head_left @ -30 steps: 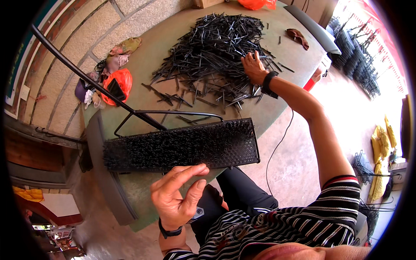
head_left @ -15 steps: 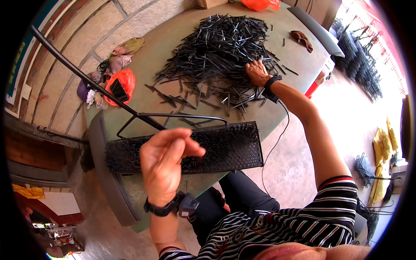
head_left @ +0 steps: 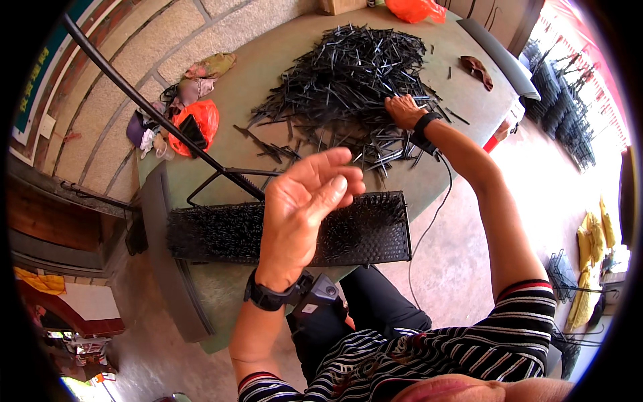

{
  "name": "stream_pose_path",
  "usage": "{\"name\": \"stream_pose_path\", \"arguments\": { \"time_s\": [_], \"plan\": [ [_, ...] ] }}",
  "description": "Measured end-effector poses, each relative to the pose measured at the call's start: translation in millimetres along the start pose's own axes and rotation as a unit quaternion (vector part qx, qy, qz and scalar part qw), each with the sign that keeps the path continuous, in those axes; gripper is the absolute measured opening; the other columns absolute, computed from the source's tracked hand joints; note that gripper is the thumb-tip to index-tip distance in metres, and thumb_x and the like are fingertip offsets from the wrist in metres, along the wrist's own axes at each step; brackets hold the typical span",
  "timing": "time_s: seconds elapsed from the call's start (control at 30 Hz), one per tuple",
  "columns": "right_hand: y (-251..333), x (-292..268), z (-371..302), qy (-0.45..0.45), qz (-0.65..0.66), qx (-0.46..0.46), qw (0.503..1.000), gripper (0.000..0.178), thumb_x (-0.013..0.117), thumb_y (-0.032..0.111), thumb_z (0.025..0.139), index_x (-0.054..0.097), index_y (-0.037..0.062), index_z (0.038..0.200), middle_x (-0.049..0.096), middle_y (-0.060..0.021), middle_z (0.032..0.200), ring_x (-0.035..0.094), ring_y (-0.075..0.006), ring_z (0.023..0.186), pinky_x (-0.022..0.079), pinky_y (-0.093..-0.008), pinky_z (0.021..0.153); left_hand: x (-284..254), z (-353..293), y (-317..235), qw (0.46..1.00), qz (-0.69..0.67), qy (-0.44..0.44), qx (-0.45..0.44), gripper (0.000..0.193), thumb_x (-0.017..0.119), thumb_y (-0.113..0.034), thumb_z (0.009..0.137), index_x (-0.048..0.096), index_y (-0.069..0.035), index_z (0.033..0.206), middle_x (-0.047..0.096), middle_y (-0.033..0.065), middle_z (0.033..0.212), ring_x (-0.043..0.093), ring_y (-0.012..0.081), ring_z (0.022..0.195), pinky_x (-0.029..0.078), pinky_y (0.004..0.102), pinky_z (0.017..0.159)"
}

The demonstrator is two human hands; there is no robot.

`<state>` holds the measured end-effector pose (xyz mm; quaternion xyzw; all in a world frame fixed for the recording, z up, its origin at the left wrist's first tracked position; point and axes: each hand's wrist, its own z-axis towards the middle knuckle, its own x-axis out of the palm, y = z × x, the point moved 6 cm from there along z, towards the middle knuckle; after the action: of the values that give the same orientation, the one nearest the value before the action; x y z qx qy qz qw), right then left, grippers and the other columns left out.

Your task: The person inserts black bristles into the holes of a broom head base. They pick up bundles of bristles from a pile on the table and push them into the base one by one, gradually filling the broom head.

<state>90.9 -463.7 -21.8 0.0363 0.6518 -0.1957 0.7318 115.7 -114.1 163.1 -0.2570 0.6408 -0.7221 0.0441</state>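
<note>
1. A green counter [head_left: 254,77] is bordered by a stone wall [head_left: 181,57].
2. A heap of black strips [head_left: 355,70] is spread across it.
3. A black bristled tray [head_left: 365,231] is placed at the counter's near edge.
4. The left grip [head_left: 298,214] is held over the tray, narrowly curled; whether anything is pinched cannot be told.
5. The right grip [head_left: 404,112] is laid at the heap's right side; its hold cannot be told.

The right hand [head_left: 404,112] touches the edge of a big pile of thin black sticks [head_left: 355,70] on the green table [head_left: 258,74]. The left hand [head_left: 301,211], curled loosely, is above a long black tray [head_left: 383,250] full of little black spikes [head_left: 211,231]. Near the stone wall [head_left: 234,30], a black phone [head_left: 193,132] lies on an orange bag [head_left: 209,119], beside some cloths [head_left: 194,90].
</note>
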Motion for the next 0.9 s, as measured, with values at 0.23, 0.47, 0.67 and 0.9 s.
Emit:
{"name": "stream_pose_path", "arguments": {
  "time_s": [0.23,0.47,0.67,0.9],
  "plan": [
    [-6,-73,28,0.012,0.183,0.065,0.981,0.034,0.066,0.019,0.062,0.054,-0.0038,0.085,0.06,-0.0197,0.078,0.059,-0.0367,0.079,0.047,-0.0406,0.068,-7,87,70,0.975,-0.131,-0.014,-0.181,0.063,0.064,-0.015,0.082,0.031,0.0,0.134,0.046,0.018,0.127,0.044,0.0271,0.119,0.035,0.0412,0.098],
    [36,-123,51,-0.121,0.284,-0.073,0.948,0.039,0.069,0.024,0.062,0.054,-0.0034,0.086,0.058,-0.0219,0.075,0.059,-0.0366,0.076,0.045,-0.0402,0.063,7,154,121,0.973,-0.077,-0.117,-0.183,0.105,0.078,-0.063,0.051,0.04,-0.007,0.131,0.038,0.0125,0.13,0.036,0.0256,0.114,0.028,0.0396,0.09],
    [96,-140,29,-0.137,0.266,-0.03,0.954,0.025,0.055,0.016,0.078,0.047,-0.0053,0.09,0.053,-0.0237,0.088,0.056,-0.0409,0.079,0.046,-0.0475,0.066,-16,183,126,0.954,-0.185,-0.234,-0.032,0.082,0.075,-0.062,0.058,0.057,-0.004,0.113,0.055,0.0104,0.115,0.052,0.018,0.102,0.04,0.0306,0.081],
    [129,-159,20,-0.244,0.027,-0.13,0.961,0.034,0.054,0.016,0.076,0.048,-0.0007,0.106,0.048,-0.0101,0.086,0.048,-0.0241,0.083,0.037,-0.0355,0.072,-33,186,124,0.884,-0.346,-0.313,0.034,0.057,0.077,-0.043,0.07,0.06,0.002,0.101,0.059,0.0083,0.105,0.057,0.0175,0.093,0.046,0.0341,0.084]
  ]
}}
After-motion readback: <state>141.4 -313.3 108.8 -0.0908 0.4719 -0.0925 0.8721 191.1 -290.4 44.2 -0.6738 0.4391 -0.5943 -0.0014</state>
